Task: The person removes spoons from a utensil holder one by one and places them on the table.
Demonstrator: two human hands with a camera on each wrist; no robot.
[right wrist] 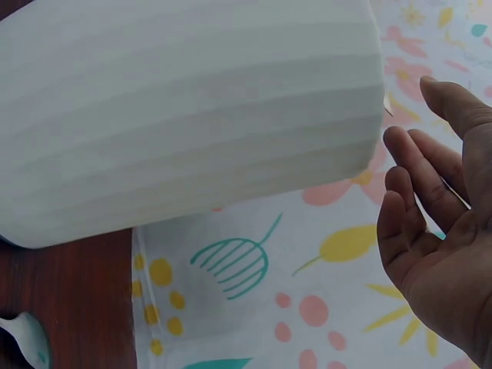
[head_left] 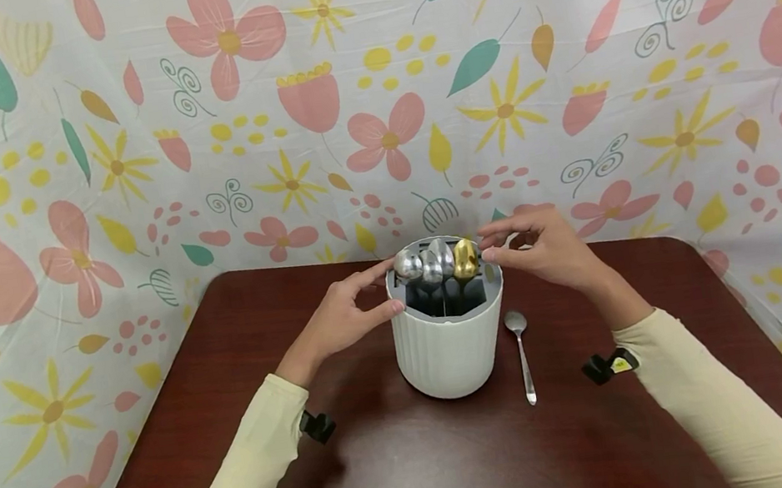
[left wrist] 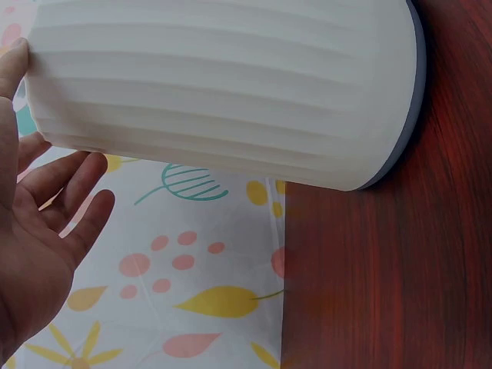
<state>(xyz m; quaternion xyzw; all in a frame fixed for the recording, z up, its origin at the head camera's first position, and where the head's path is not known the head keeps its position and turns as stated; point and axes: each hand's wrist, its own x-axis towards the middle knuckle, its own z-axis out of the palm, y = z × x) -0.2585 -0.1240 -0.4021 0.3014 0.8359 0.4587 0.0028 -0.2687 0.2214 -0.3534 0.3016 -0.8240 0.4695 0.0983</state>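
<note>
A white ribbed utensil holder point(head_left: 448, 362) with a grey divided top stands upright on the table. Several silver spoons point(head_left: 407, 264) and a gold spoon point(head_left: 465, 260) stick out of it, bowls up, along its far side. My left hand point(head_left: 339, 317) rests against the holder's left rim, thumb in front, with its other fingers loosely extended in the left wrist view. At the right rim, close to the gold spoon, is my right hand point(head_left: 551, 248). Its thumb and fingers stand apart in the right wrist view, and nothing shows between them. Another silver spoon point(head_left: 522, 355) lies right of the holder.
The dark reddish wooden table point(head_left: 463, 469) reaches back to a floral cloth point(head_left: 365, 71) hanging behind and at the sides. Small black devices point(head_left: 318, 426) are strapped at both wrists over the pale yellow sleeves.
</note>
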